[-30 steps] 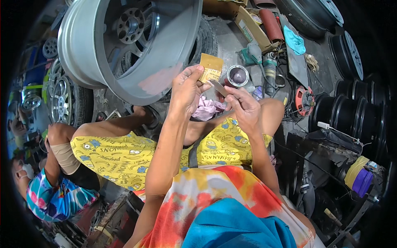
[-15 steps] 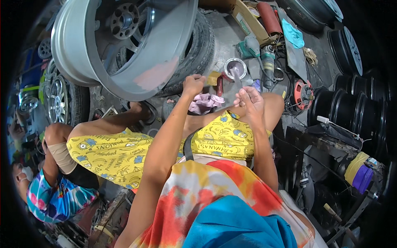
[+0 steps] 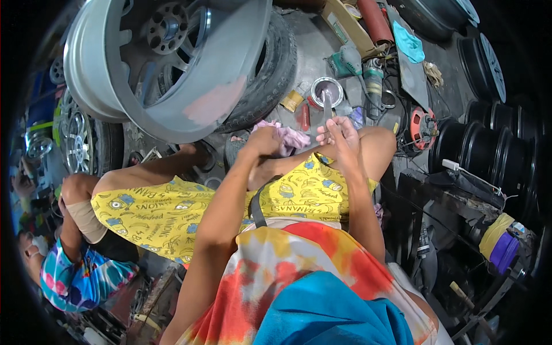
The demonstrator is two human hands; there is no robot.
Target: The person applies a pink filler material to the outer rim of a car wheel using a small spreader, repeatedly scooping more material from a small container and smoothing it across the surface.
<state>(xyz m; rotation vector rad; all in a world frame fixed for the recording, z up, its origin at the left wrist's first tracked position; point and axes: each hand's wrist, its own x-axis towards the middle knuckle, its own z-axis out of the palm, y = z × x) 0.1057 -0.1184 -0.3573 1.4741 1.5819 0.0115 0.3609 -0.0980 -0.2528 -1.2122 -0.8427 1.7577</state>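
Note:
My left hand [image 3: 264, 141] is closed on a crumpled pink rag [image 3: 294, 140] beside my bent leg. Between the fingers of my right hand [image 3: 344, 137] is a narrow putty knife [image 3: 328, 106], its blade pointing away from me. The blade overlaps the near rim of an open tin [image 3: 315, 87] with greyish-mauve paste inside; whether it touches the tin, I cannot tell. At the far left, a large grey wheel rim [image 3: 92, 63] leans over a tyre [image 3: 282, 69]. A smooth pink patch [image 3: 214, 103] shows on its inner barrel.
A green power tool [image 3: 345, 62] and a second tool [image 3: 374, 86] lie beyond the tin with their cords. A red cable reel [image 3: 422, 129] stands to the right, near several black wheels [image 3: 477, 138]. Another person [image 3: 86, 270] sits at lower left.
My left hand has come down toward me and taken hold of the pink rag. My right hand, with the putty knife, has shifted slightly left and toward me.

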